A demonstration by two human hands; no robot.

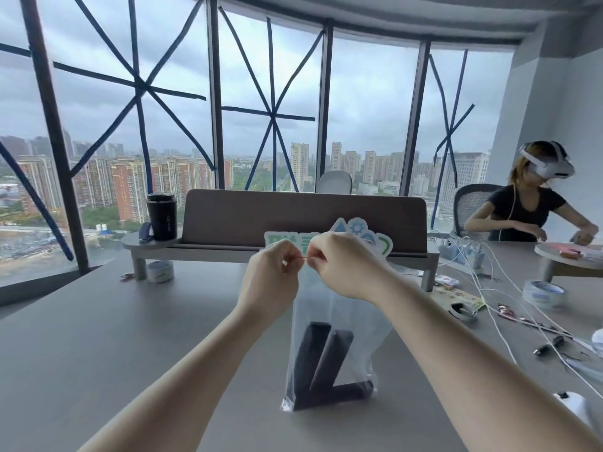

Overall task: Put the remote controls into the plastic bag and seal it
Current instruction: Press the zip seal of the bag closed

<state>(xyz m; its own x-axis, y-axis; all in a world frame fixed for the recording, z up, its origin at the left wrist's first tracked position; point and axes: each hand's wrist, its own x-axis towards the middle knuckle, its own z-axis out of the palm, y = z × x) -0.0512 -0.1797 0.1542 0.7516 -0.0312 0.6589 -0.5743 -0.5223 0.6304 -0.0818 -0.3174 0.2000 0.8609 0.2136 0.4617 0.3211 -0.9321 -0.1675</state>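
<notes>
A clear plastic bag (339, 321) hangs upright in front of me, its bottom corner near the grey table (130, 337). Inside it lie three dark remote controls (323, 367), two leaning upright and one flat along the bottom. My left hand (272, 272) and my right hand (346, 265) are both pinched on the bag's top edge, close together, with a thin red seal strip showing between the fingertips. The bag's mouth is hidden behind my fingers.
A brown divider on a grey shelf (303, 220) stands behind the bag, with a black tumbler (161, 216) at its left end. Tape rolls (543, 293), white cables (496, 308) and small items lie at the right. A person with a headset (535, 203) sits far right.
</notes>
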